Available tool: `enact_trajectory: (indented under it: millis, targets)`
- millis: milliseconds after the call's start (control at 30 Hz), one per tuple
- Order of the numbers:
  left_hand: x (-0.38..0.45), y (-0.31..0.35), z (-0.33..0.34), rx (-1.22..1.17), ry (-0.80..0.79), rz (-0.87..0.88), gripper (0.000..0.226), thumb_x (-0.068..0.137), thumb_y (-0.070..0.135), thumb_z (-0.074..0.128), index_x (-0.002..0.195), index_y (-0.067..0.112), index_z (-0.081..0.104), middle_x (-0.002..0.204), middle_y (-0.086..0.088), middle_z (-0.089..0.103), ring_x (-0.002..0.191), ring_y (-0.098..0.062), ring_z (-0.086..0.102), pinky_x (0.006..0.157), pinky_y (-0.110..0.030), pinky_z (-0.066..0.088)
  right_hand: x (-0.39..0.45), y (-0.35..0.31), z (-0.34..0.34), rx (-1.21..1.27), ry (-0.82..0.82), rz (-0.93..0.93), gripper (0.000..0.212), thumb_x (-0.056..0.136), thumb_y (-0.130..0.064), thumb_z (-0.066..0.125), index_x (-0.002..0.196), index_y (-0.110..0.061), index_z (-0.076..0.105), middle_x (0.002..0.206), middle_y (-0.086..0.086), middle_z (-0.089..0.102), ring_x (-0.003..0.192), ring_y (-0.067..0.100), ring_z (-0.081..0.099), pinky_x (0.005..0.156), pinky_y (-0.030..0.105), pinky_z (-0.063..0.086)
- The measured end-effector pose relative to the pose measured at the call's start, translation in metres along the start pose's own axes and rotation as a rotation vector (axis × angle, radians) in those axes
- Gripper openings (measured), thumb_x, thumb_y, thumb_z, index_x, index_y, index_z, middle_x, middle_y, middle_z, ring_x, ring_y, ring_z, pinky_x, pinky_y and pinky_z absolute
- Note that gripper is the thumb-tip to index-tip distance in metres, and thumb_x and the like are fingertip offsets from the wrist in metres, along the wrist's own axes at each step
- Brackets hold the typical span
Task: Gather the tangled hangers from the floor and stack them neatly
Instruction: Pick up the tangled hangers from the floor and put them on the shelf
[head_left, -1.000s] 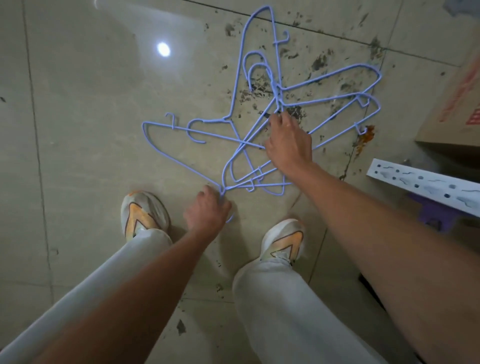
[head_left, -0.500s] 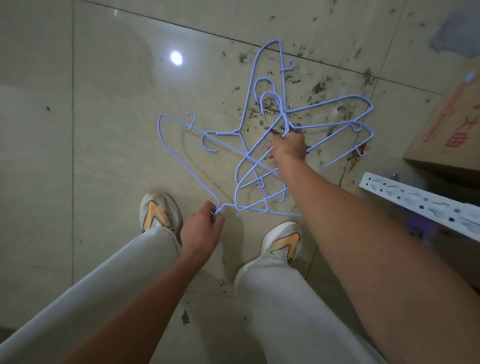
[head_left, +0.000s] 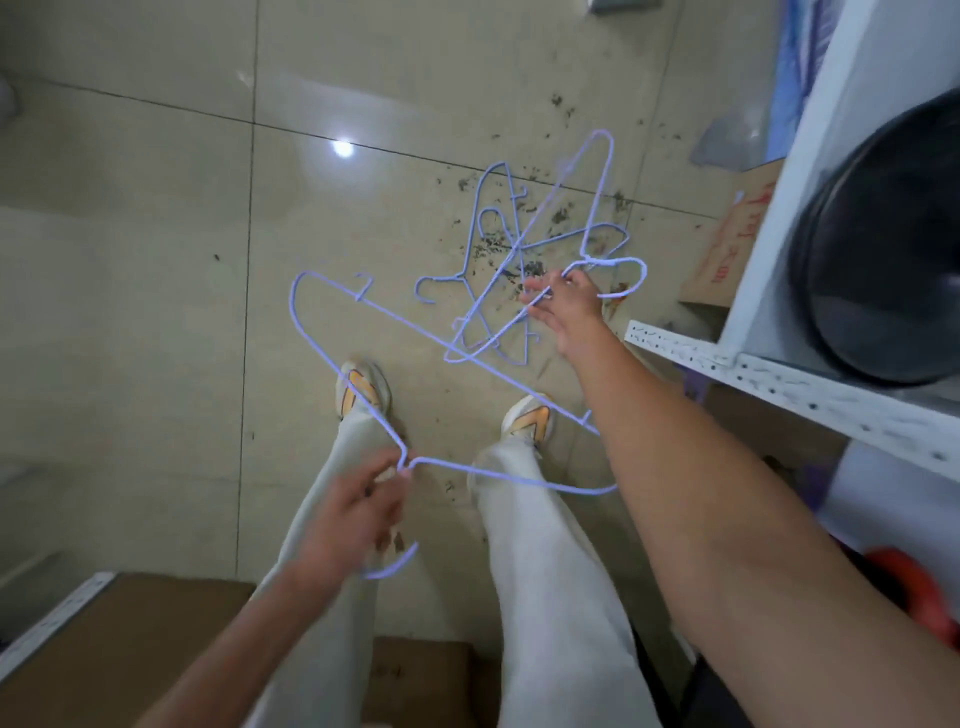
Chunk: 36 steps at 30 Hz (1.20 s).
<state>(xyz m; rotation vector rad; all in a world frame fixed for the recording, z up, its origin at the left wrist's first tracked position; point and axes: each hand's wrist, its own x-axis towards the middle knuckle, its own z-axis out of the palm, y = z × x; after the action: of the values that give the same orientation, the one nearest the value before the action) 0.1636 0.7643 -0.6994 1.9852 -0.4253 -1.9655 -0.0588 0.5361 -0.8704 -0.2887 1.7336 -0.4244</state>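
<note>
Several light blue wire hangers form a tangle (head_left: 511, 270) lifted above the tiled floor. My left hand (head_left: 358, 512) grips the neck of one large blue hanger (head_left: 332, 353), which hangs wide in front of my legs, its hook curling below my fingers. My right hand (head_left: 563, 304) holds the tangled cluster at its middle, fingers curled round several wires. One hanger of the cluster sticks up toward the far right. The large hanger's lower wire runs behind my right forearm.
A white metal shelf rack (head_left: 779, 379) with a black round object (head_left: 883, 244) stands at the right. Cardboard boxes sit at the right (head_left: 732, 249) and near my left knee (head_left: 130, 649). The floor (head_left: 156, 260) is dirty near the tangle.
Both hands have risen with the hangers off the floor. The left hand's hanger has pulled away from the cluster toward me. The view has tilted up and shows the shelf.
</note>
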Motion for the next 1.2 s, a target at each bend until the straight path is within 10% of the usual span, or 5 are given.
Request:
enact_trajectory:
  millis: [300,400,600,800,1200]
  targets:
    - [-0.136,0.134,-0.064,-0.285,-0.228,-0.196,0.029,0.105,0.019,0.055,0.131,0.018,0.066,0.121,-0.010,0.077,0.090,-0.020,0.075,0.077,-0.028,0.064,-0.219,-0.075,-0.042,-0.418,-0.104,-0.321,0.012,0.104,-0.004,0.048,0.099,-0.011,0.057,0.090,0.016,0.071,0.065,0.023,0.066,0.058,0.029,0.052]
    - [-0.161,0.177,-0.074,-0.321,-0.249,-0.130,0.023,0.101,0.020,0.059,0.122,0.019,0.070,0.111,-0.006,0.073,0.096,-0.021,0.070,0.084,-0.033,0.061,-0.284,-0.088,-0.066,-0.370,-0.083,-0.349,0.014,0.104,0.001,0.046,0.100,-0.008,0.057,0.088,0.015,0.068,0.054,0.003,0.066,0.049,0.016,0.047]
    - [-0.202,0.258,-0.070,0.028,-0.141,0.228,0.028,0.103,0.033,0.048,0.097,0.028,0.075,0.112,0.012,0.074,0.113,-0.009,0.064,0.100,-0.037,0.042,-0.383,-0.101,-0.094,-0.300,0.058,-0.423,0.019,0.106,-0.009,0.047,0.105,-0.022,0.061,0.107,0.021,0.077,0.072,0.030,0.068,0.057,0.028,0.043]
    - [-0.220,0.325,-0.045,0.136,-0.251,0.321,0.024,0.092,0.023,0.050,0.108,0.019,0.068,0.094,-0.007,0.077,0.093,-0.022,0.075,0.102,-0.045,0.048,-0.444,-0.087,-0.093,-0.074,0.135,-0.560,0.037,0.107,-0.011,0.050,0.121,-0.044,0.057,0.094,-0.001,0.077,0.061,0.015,0.071,0.052,0.015,0.047]
    - [-0.236,0.385,0.075,0.631,-0.562,0.381,0.025,0.084,0.015,0.061,0.103,0.023,0.075,0.087,-0.005,0.074,0.077,-0.023,0.074,0.075,-0.034,0.058,-0.519,-0.062,-0.087,0.535,0.624,-0.558,0.022,0.084,-0.038,0.070,0.084,-0.016,0.071,0.073,0.010,0.072,0.065,0.018,0.061,0.070,0.050,0.055]
